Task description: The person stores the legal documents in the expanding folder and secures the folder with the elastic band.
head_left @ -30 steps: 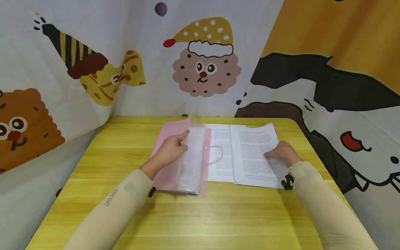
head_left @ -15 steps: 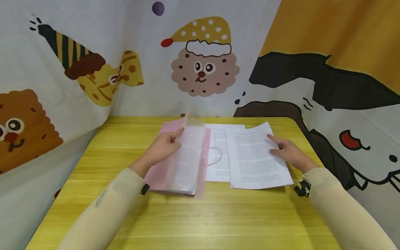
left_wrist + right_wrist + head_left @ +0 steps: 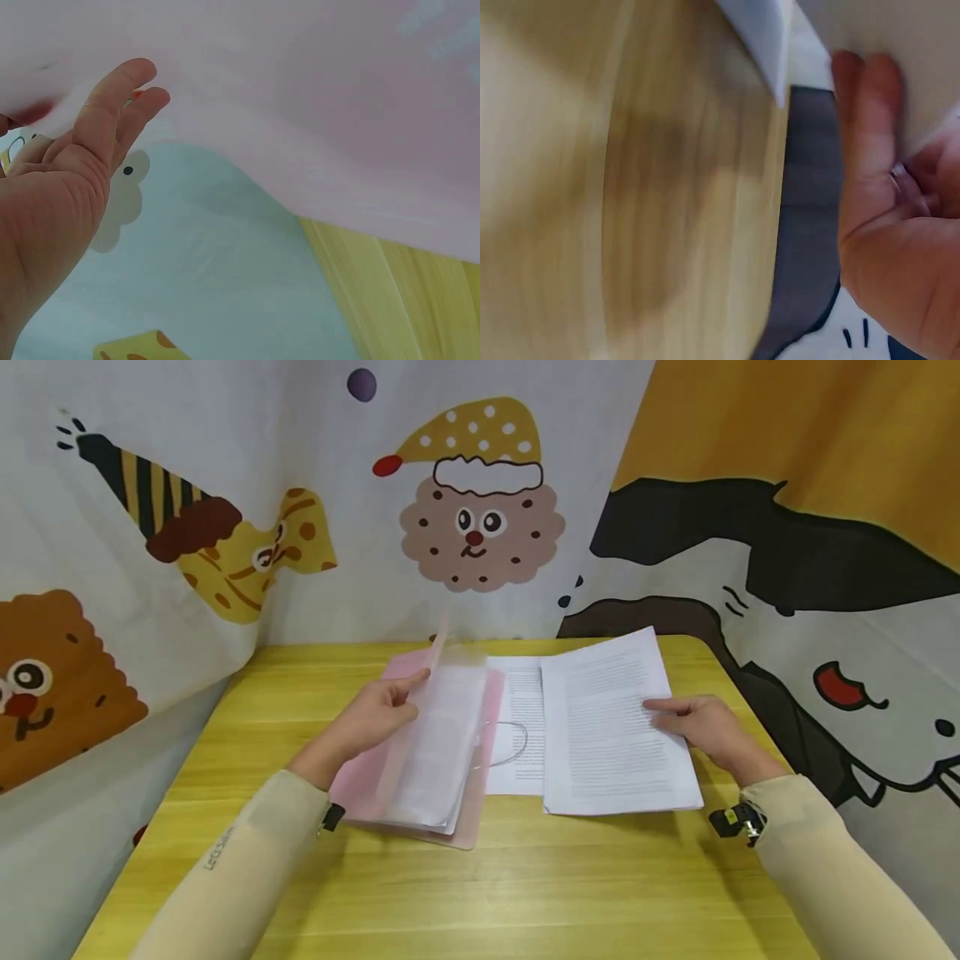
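Note:
In the head view, my left hand pinches the raised cover of a pink translucent folder, thumb and index finger at its edge. Inside the folder lie pale, see-through sleeves. Seen from the left wrist, the pink cover spreads past my fingers. My right hand grips the right edge of a stack of printed sheets, which tilts up on that side. From the right wrist, the paper sits between thumb and fingers, beyond the table's wood surface.
More printed paper lies flat between folder and stack, partly covered by both. A thin loop of cord sticks out from the folder's right edge over it. A cartoon-patterned curtain hangs behind the yellow wood table.
My right hand has taken hold of the stack's right edge and lifted it, shifting the stack slightly left. My left hand has drawn the folder cover a little left and toward me.

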Demonstrator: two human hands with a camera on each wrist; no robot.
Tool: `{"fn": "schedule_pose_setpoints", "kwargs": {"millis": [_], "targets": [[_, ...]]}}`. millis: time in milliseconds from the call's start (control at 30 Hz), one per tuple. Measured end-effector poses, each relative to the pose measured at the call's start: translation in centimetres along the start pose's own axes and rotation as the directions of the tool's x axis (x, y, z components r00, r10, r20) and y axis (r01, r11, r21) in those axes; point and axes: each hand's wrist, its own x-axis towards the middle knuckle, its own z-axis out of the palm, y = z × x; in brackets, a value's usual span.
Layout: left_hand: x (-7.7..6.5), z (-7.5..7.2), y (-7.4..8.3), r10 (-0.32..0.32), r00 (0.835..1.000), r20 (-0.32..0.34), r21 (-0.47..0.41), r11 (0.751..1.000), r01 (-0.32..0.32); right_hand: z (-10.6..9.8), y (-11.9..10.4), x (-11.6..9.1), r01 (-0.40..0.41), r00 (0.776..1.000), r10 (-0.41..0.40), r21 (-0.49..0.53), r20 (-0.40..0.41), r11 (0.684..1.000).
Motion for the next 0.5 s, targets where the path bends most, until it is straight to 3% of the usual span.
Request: {"fn": "schedule_pose_setpoints", "kwargs": {"millis": [67, 100, 167, 233, 333, 500], "targets": [[-0.1, 0.0, 0.0, 0.008, 1.000, 0.004, -0.005, 1.000, -0.008, 0.4, -0.4, 0.0, -0.017, 0.999, 0.023, 0.187, -0.030, 0.982], [-0.2, -0.1, 0.0, 0.011, 1.000, 0.006, -0.005, 1.000, -0.011, 0.8, -0.7, 0.0, -0.023, 0.998, 0.039, 0.284, -0.051, 0.959], [-0.3, -0.1, 0.0, 0.015, 1.000, 0.008, -0.004, 1.000, -0.015, 1.9, -1.4, 0.0, -0.020, 0.992, 0.075, 0.463, -0.101, 0.886], [-0.4, -0.2, 0.1, 0.015, 1.000, 0.004, 0.008, 1.000, -0.015, 3.4, -2.4, -0.1, 0.007, 0.978, 0.113, 0.570, -0.175, 0.821], [-0.5, -0.2, 0.2, 0.008, 1.000, -0.002, 0.019, 1.000, -0.008, 5.5, -3.9, -0.2, 0.056, 0.948, 0.159, 0.636, -0.277, 0.770], [-0.5, 0.1, 0.2, 0.010, 1.000, -0.010, 0.035, 0.999, -0.010, 7.6, -5.8, 0.2, 0.102, 0.903, 0.205, 0.652, -0.377, 0.751]]}}
